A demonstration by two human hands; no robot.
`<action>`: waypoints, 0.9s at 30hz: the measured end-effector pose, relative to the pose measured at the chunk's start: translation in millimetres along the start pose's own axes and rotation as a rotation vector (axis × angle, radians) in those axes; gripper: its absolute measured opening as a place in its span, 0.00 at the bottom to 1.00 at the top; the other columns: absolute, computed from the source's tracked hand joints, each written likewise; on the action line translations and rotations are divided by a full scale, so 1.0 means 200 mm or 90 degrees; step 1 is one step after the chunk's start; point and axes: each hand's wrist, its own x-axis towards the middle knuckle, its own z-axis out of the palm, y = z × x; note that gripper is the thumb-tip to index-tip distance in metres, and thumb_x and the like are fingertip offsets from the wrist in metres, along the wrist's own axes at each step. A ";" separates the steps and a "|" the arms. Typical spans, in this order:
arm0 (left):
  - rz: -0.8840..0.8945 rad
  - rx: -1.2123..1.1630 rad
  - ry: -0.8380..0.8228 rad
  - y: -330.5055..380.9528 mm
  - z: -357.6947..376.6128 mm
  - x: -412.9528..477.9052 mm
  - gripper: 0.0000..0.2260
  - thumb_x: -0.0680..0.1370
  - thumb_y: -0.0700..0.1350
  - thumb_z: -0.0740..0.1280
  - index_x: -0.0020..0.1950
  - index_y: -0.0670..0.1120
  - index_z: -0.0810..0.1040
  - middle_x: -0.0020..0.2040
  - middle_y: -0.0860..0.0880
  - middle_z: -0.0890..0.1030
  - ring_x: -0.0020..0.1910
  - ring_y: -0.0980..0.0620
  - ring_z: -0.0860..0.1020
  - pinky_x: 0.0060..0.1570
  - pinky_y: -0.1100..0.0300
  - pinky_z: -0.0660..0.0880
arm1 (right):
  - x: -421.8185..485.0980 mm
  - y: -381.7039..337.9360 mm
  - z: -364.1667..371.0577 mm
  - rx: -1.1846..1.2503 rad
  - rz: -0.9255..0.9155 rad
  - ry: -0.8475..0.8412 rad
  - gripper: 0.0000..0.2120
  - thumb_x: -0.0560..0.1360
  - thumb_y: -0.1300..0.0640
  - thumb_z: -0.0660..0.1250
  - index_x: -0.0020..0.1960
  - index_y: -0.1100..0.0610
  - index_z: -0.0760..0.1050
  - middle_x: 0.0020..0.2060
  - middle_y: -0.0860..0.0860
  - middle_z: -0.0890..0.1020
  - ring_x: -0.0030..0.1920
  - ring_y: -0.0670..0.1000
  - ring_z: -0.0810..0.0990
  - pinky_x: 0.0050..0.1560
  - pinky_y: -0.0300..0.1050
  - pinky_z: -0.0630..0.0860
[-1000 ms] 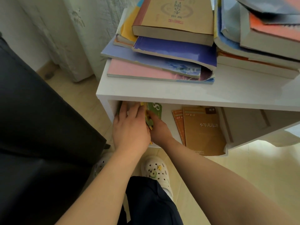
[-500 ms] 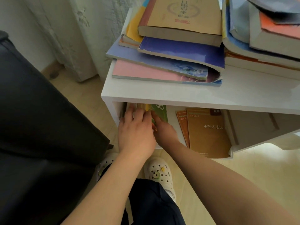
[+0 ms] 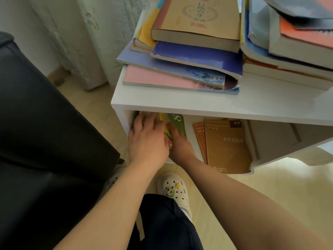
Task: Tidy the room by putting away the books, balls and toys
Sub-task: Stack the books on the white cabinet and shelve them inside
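Reaching into the lower compartment of the white shelf unit [image 3: 198, 107] with both hands, seen from my head cam. My left hand [image 3: 147, 141] is flat with the fingers pretty much straight and a bit spread, pressing on the thin books [image 3: 166, 131] bunched at the far left end of that compartment, right by the side wall. My right hand [image 3: 180, 144] is just beside it, touching the green book [image 3: 177, 123] with the big 8 on the cover. Its fingers are tucked behind the covers and my other hand, so honestly can't tell if it's gripping or only pushing. Further right in the same compartment, apart from my hands, sit two orange-brown books [image 3: 227, 147]. Up top it's messy piles: a pink book [image 3: 153, 78] at the bottom, a blue book [image 3: 198, 55] over it, and a thick tan book [image 3: 198, 20] on top of that. There's a black sofa [image 3: 45, 123] on my left, and my white clog [image 3: 173, 190] is on the floor [image 3: 270, 195] below.
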 end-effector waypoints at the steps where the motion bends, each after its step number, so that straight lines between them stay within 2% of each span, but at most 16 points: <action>1: 0.002 -0.012 -0.006 0.00 0.00 0.00 0.19 0.79 0.51 0.60 0.69 0.51 0.66 0.73 0.50 0.59 0.75 0.46 0.50 0.70 0.50 0.58 | -0.01 -0.01 -0.01 0.002 0.012 -0.001 0.37 0.75 0.56 0.66 0.77 0.51 0.49 0.72 0.54 0.64 0.67 0.59 0.67 0.62 0.52 0.69; 5: 0.010 -0.094 -0.022 -0.04 -0.04 -0.04 0.20 0.78 0.50 0.61 0.70 0.51 0.67 0.72 0.49 0.62 0.74 0.47 0.54 0.71 0.49 0.59 | -0.11 -0.06 -0.10 0.043 0.039 0.026 0.39 0.71 0.57 0.70 0.76 0.52 0.53 0.69 0.54 0.67 0.66 0.58 0.69 0.62 0.50 0.70; 9: -0.014 -0.192 -0.031 -0.06 -0.12 -0.13 0.17 0.79 0.49 0.62 0.68 0.50 0.71 0.70 0.50 0.68 0.70 0.48 0.62 0.68 0.50 0.64 | -0.26 -0.11 -0.24 0.026 0.048 0.014 0.33 0.70 0.58 0.69 0.72 0.53 0.60 0.65 0.55 0.71 0.64 0.57 0.71 0.60 0.49 0.71; 12: 0.001 -0.242 -0.017 -0.06 -0.25 -0.20 0.14 0.79 0.47 0.62 0.65 0.49 0.74 0.65 0.51 0.72 0.63 0.51 0.70 0.62 0.54 0.70 | -0.38 -0.18 -0.38 0.019 0.032 0.017 0.27 0.73 0.57 0.67 0.70 0.54 0.65 0.63 0.54 0.74 0.62 0.55 0.73 0.56 0.44 0.71; 14: 0.017 -0.265 -0.001 -0.04 -0.34 -0.22 0.13 0.79 0.46 0.62 0.63 0.49 0.75 0.62 0.51 0.74 0.58 0.54 0.72 0.55 0.60 0.70 | -0.44 -0.23 -0.47 0.007 0.013 0.032 0.24 0.74 0.57 0.66 0.69 0.56 0.68 0.63 0.53 0.75 0.62 0.53 0.74 0.57 0.43 0.72; 16: 0.035 -0.273 0.019 -0.02 -0.44 -0.21 0.12 0.79 0.46 0.62 0.62 0.48 0.76 0.60 0.51 0.75 0.55 0.54 0.73 0.51 0.61 0.68 | -0.48 -0.30 -0.55 -0.007 -0.005 0.056 0.21 0.74 0.57 0.66 0.67 0.55 0.70 0.62 0.53 0.77 0.61 0.53 0.75 0.59 0.48 0.74; 20: 0.047 -0.257 0.037 0.03 -0.63 -0.17 0.12 0.79 0.47 0.62 0.62 0.49 0.76 0.61 0.50 0.76 0.58 0.51 0.74 0.53 0.59 0.69 | -0.54 -0.44 -0.72 0.001 -0.019 0.088 0.14 0.77 0.56 0.62 0.61 0.52 0.75 0.56 0.51 0.80 0.56 0.51 0.78 0.57 0.51 0.77; 24: 0.084 -0.225 0.041 0.08 -0.80 -0.09 0.12 0.79 0.47 0.62 0.61 0.50 0.76 0.61 0.50 0.76 0.58 0.50 0.74 0.54 0.59 0.70 | -0.54 -0.55 -0.91 -0.028 -0.032 0.155 0.14 0.76 0.55 0.61 0.61 0.50 0.75 0.55 0.49 0.81 0.55 0.52 0.78 0.56 0.49 0.76; 27: 0.099 -0.224 0.037 0.10 -0.90 -0.02 0.13 0.78 0.46 0.62 0.62 0.49 0.76 0.62 0.51 0.76 0.59 0.51 0.74 0.59 0.55 0.72 | -0.52 -0.63 -1.06 -0.038 -0.040 0.190 0.14 0.75 0.56 0.60 0.59 0.50 0.75 0.55 0.52 0.81 0.55 0.55 0.78 0.55 0.50 0.76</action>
